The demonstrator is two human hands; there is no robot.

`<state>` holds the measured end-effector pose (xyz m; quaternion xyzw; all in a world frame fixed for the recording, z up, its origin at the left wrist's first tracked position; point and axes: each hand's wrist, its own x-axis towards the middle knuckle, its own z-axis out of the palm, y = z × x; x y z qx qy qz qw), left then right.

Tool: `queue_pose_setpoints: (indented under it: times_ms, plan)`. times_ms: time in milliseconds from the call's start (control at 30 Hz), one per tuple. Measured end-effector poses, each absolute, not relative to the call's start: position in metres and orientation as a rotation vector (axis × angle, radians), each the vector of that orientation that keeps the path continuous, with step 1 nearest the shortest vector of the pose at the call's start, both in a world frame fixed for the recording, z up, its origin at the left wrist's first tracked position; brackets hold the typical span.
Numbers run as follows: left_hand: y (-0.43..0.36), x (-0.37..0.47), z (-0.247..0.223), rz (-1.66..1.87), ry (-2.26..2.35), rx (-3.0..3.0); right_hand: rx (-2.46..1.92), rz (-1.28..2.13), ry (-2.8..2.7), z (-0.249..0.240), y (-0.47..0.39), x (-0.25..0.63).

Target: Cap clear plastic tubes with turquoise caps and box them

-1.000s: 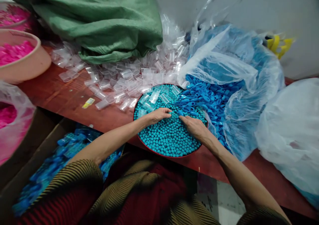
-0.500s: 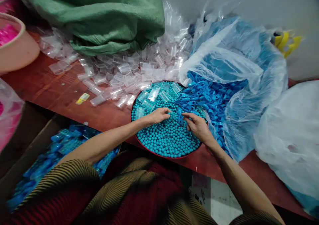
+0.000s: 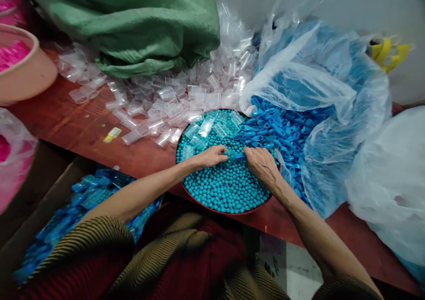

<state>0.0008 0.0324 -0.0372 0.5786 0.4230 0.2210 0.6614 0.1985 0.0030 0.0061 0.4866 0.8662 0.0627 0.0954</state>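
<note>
My right hand (image 3: pixel 260 163) is closed on a small blue plastic piece (image 3: pixel 239 156), which points left toward my other hand. My left hand (image 3: pixel 212 155) is curled, thumb and forefinger nearly meeting; whatever it may pinch is too small or see-through to make out. Both hands hover over a round red-rimmed tray (image 3: pixel 203 205) filled with turquoise beads (image 3: pixel 229 189). Several clear plastic sleeves (image 3: pixel 206 126) lie on the beads at the far side. Just right of them is a heap of similar blue pieces (image 3: pixel 275 125), spilling from a plastic bag (image 3: pixel 299 83).
More clear sleeves (image 3: pixel 169 94) are piled behind the tray, beneath a green sack (image 3: pixel 156 25). A pale pink tub (image 3: pixel 26 78) stands far left on the red-brown table (image 3: pixel 76 123). Below the table's front edge, a box (image 3: pixel 20 216) holds filled blue items. A white bag (image 3: pixel 392 176) sits at right.
The blue piece, upright at my right fingertips before, now lies level and points left. My right hand has turned over, knuckles up. My left hand has hardly moved, while the view has shifted slightly.
</note>
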Motion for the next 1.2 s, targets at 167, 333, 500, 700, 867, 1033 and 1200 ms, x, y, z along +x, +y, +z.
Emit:
queue_pose_setpoints:
  times_ms: [167,333,500,700,867,1033,1200]
  plan:
    - [0.033,0.003,-0.037,0.533,0.951,1.34,1.74,0.206,2.534,0.004,0.001,0.194]
    - [0.033,0.004,-0.041,0.58,0.978,1.392,1.738,-0.065,2.738,-0.012,-0.002,0.185]
    - [0.028,0.004,-0.042,0.669,0.985,1.5,1.995,-0.629,2.973,-0.019,-0.005,0.181]
    - [0.019,0.005,-0.029,0.797,0.996,1.411,2.431,-1.485,2.604,-0.013,-0.006,0.173]
    - [0.009,0.006,-0.017,0.697,0.961,1.179,2.537,-1.448,2.615,-0.012,-0.017,0.164]
    - [0.004,0.005,-0.007,0.73,0.945,1.085,2.549,-1.662,2.513,-0.008,-0.019,0.162]
    - [0.006,-0.002,-0.005,0.599,0.887,1.14,2.507,-2.071,2.237,-0.004,-0.015,0.164]
